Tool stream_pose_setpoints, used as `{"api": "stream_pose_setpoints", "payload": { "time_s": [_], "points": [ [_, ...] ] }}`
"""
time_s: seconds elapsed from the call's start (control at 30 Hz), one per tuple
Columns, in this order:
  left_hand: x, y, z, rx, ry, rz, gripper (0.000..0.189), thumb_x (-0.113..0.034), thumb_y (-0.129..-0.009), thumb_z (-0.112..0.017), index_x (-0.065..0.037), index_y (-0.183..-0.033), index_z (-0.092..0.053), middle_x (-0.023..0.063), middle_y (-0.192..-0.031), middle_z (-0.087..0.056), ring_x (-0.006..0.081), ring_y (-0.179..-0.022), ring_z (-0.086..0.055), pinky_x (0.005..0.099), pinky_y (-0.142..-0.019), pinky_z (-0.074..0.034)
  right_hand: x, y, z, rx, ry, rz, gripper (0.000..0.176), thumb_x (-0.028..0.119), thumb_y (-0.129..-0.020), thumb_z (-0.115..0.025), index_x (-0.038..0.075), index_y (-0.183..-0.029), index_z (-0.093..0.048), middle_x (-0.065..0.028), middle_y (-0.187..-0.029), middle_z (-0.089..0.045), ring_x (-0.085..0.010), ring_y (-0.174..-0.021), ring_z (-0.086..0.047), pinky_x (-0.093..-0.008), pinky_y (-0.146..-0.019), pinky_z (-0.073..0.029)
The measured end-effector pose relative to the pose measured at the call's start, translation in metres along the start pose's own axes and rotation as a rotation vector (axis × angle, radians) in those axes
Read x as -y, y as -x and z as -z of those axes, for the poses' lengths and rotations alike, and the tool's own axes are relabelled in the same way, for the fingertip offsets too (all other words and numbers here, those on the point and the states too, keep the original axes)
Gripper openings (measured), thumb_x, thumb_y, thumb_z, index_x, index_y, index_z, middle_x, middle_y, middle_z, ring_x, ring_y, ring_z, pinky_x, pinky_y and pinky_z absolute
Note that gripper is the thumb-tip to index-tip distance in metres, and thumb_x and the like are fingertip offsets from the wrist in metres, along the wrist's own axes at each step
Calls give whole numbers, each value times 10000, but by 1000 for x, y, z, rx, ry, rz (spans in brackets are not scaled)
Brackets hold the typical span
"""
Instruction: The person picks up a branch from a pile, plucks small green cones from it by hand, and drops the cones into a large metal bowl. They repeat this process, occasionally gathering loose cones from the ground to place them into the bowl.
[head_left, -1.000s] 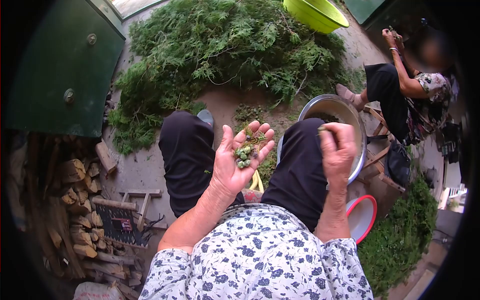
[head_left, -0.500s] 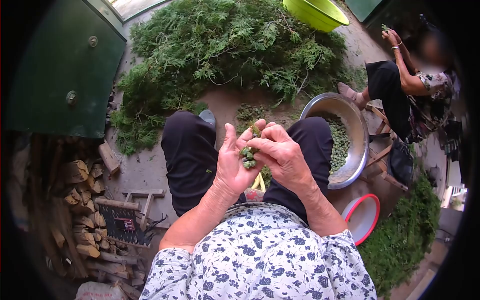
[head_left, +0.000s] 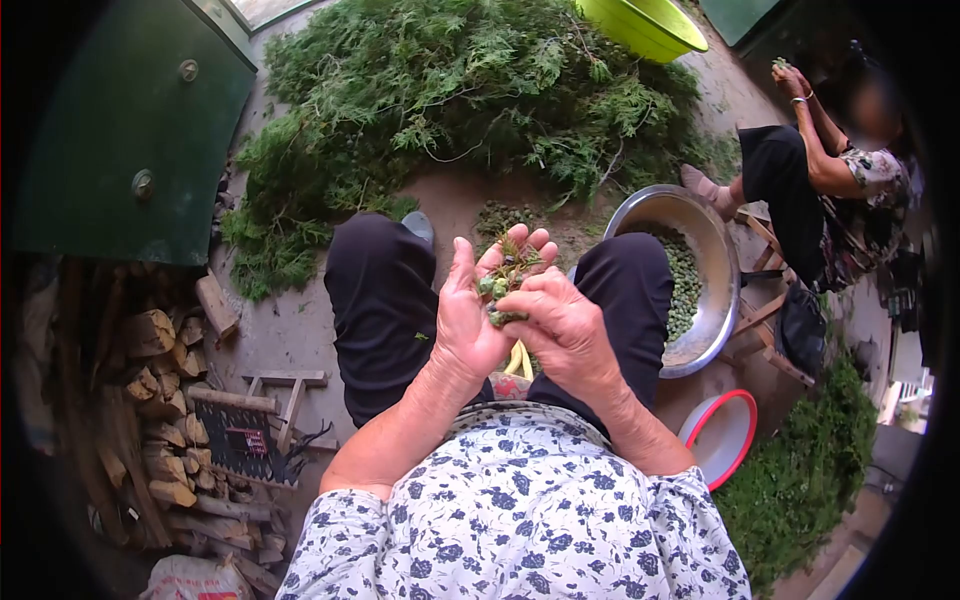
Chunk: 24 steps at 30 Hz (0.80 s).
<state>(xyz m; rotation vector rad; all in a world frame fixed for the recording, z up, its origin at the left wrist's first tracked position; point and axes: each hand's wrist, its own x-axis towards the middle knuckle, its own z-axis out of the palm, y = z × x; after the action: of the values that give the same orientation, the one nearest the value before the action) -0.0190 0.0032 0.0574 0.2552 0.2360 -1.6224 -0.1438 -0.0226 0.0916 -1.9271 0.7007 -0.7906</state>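
Palm up over my lap, my left hand cradles a small clump of green cones with brownish-green sprigs. The fingers of that hand are spread and slightly curled under the clump. My right hand is pinched at the lower right of the clump, touching the cones; its fingertips hide what lies between them. To the right of my knee, a large metal basin holds many similar green cones.
A heap of green branches lies ahead, with a yellow-green basin behind it. A red-rimmed basin stands right. Firewood and a small stool are left. Another person sits at the upper right, hands raised.
My right hand has moved slightly down and right from the upper part of the clump to its lower edge. More of the sprigs and my left fingers now show.
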Motion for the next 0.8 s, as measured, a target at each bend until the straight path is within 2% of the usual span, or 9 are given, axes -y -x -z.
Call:
{"api": "stream_pose_setpoints", "payload": {
  "time_s": [0.17, 0.37, 0.43, 0.5, 0.6, 0.63, 0.7, 0.77, 0.8],
  "points": [
    [1, -1, 2, -25, -61, -25, 665, -554, -935, -278, 9, -1251, -439, 193, -1264, -473, 328, -1213, -437, 434, -1046, -358, -3, 2, -14, -47, 85, 17, 236, 2, -720, -687, 30, -951, -649, -91, -884, -576, -237, -831, -579, -320, -761, -480],
    [2, 0, 1, -32, -57, -32, 654, -536, -940, -289, 20, -1254, -431, 209, -1267, -464, 339, -1212, -436, 450, -1048, -355, -10, 5, -19, -92, 220, 171, 243, -15, -728, -684, 24, -957, -612, -111, -889, -582, -265, -794, -588, -334, -731, -497],
    [0, -2, 2, -9, -15, -19, 643, -522, -943, -300, 23, -1259, -426, 213, -1282, -453, 344, -1220, -426, 458, -1055, -343, -1, 7, -14, -170, 120, 205, 241, -28, -715, -691, 36, -930, -602, -103, -888, -585, -249, -777, -590, -319, -699, -499],
    [-2, -1, 2, 10, 28, -10, 632, -508, -946, -312, 26, -1265, -421, 217, -1298, -441, 349, -1228, -417, 465, -1062, -332, 9, 10, 6, -245, 215, 160, 247, -27, -713, -688, 37, -934, -598, -112, -874, -596, -252, -815, -597, -335, -708, -506],
    [-5, 1, 0, 5, 48, -6, 611, -484, -949, -342, 25, -1281, -407, 221, -1343, -402, 356, -1282, -349, 481, -1098, -260, 1, 15, 58, -484, 496, 50, 208, -40, -731, -666, 45, -908, -597, -83, -862, -578, -239, -794, -583, -345, -720, -482],
    [-5, 2, -1, 6, 49, -4, 611, -484, -949, -342, 25, -1281, -407, 221, -1343, -402, 356, -1282, -349, 481, -1098, -260, -9, 20, 77, -576, 532, -63, 215, -30, -741, -655, 40, -938, -601, -91, -899, -576, -248, -823, -580, -347, -738, -477],
    [-4, 2, -2, 6, 70, 15, 629, -495, -945, -342, 24, -1295, -395, 219, -1356, -391, 353, -1292, -337, 475, -1101, -254, -34, 35, 119, -560, 890, -116, 332, -17, -743, -646, 51, -1065, -606, -101, -968, -571, -252, -890, -573, -347, -781, -464],
    [-2, 2, -3, 17, 58, 32, 640, -503, -942, -340, 24, -1303, -388, 219, -1361, -387, 351, -1294, -336, 472, -1101, -253, -43, 41, 135, -562, 1142, -123, 330, -17, -736, -649, 51, -1058, -620, -105, -965, -578, -251, -913, -571, -349, -797, -459],
    [-1, 1, -3, 31, 44, 46, 651, -510, -939, -339, 23, -1311, -380, 219, -1366, -383, 348, -1296, -336, 468, -1101, -252, -41, 39, 134, -563, 1145, -125, 330, -17, -736, -649, 51, -1058, -620, -105, -965, -578, -251, -913, -571, -349, -797, -459]
  ]
}}
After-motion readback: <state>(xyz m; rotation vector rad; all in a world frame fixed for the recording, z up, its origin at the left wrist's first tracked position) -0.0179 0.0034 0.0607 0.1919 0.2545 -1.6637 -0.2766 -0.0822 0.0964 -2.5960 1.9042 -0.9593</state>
